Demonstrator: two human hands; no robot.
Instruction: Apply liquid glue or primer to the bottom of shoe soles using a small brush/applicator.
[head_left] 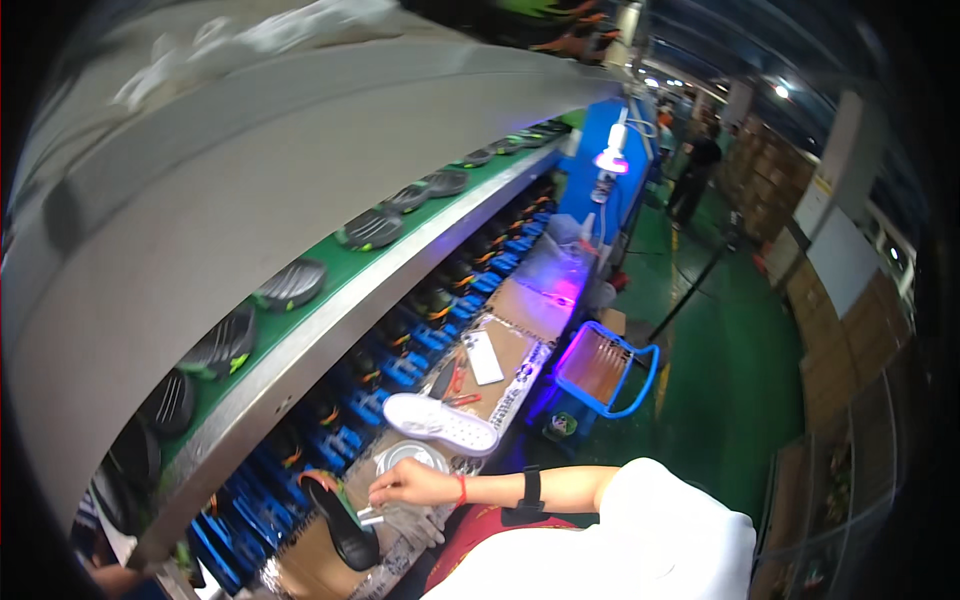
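My right hand, a red cord at its wrist, reaches over the bench with fingers pinched together. A short pale stick-like tool shows just below the fingertips and appears held by them. Left of the hand lies a black shoe sole with some orange and green near one end. A round whitish dish sits just beyond, partly covered by my hand. Farther along rests a white shoe sole. Grey-white gloves lie under my wrist. My left hand is not visible.
Dark soles line a green conveyor above several blue racks. A white phone-like slab and red-handled tools lie on the cardboard-covered bench. A blue-framed stool stands right; a distant person stands in the aisle.
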